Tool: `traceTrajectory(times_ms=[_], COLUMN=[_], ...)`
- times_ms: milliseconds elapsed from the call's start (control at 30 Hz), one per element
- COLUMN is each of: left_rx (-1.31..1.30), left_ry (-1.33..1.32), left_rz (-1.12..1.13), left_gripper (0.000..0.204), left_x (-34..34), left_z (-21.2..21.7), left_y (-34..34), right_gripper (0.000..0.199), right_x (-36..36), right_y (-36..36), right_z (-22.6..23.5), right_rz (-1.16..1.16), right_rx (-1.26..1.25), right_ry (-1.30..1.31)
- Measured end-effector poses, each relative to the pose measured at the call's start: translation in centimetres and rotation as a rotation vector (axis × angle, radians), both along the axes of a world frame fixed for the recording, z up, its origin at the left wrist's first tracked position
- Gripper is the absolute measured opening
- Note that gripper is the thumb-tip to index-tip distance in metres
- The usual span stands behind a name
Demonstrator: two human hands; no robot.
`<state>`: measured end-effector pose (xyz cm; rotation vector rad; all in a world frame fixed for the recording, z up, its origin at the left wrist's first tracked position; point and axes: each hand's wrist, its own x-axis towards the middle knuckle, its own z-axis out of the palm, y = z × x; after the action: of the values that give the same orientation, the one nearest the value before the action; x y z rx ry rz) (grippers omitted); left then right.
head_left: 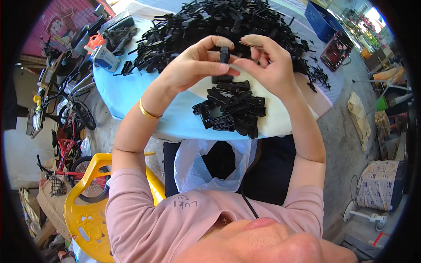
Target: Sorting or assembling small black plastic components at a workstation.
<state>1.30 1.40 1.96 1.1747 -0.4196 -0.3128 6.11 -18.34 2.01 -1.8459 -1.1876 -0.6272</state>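
My left hand (193,65) and my right hand (267,65) meet above the table and both pinch one small black plastic part (224,55) between fingertips and thumbs. A gold bangle (147,111) sits on my left wrist. Just below the hands, a small pile of black plastic pieces (232,109) lies on a white cloth (276,122). A much larger heap of black plastic parts (210,26) covers the far side of the round table with its light blue cover (123,87).
A white plastic bag (193,166) hangs open at my lap. A yellow plastic chair (87,206) stands at my left. Bicycles (70,114) crowd the left side. Tools and a box (105,52) lie on the table's left; a blue crate (322,17) is far right.
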Motion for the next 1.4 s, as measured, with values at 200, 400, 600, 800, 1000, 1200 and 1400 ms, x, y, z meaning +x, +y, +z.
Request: traceTrajectory(times_ms=[200, 400, 600, 800, 1000, 1200, 1400], left_rx=[0.061, 0.199, 0.141, 0.248, 0.46, 0.899, 0.574], left_ry=[-0.197, -0.336, -0.409, -0.621, -0.621, -0.966, -0.773], left_rz=[0.27, 0.391, 0.436, 0.629, 0.752, 0.871, 0.608], left_gripper=[0.035, 0.035, 0.027, 0.02, 0.034, 0.059, 0.059], left_x=[-0.3, -0.5, -0.6, -0.9, -0.4, -1.3, -1.6], left_z=[-0.4, -0.8, -1.3, -2.1, -1.2, -1.3, 0.4], left_y=[-1.2, -1.8, -2.1, -2.8, -2.9, -3.6, -2.1], right_gripper=[0.021, 0.02, 0.02, 0.02, 0.018, 0.019, 0.017], right_x=[-0.8, -1.3, -1.9, -2.4, -0.7, -1.6, 0.2], right_y=[0.4, 0.9, 1.2, 1.2, 1.5, 1.4, 0.1], right_z=[-0.2, -0.2, -0.2, 0.1, -0.5, -0.4, 0.0], right_rz=[0.273, 0.261, 0.242, 0.214, 0.239, 0.134, 0.287], right_rx=[0.094, 0.098, 0.112, 0.097, 0.198, 0.116, 0.256], right_ry=[0.784, 0.822, 0.783, 0.811, 0.753, 0.297, 0.55])
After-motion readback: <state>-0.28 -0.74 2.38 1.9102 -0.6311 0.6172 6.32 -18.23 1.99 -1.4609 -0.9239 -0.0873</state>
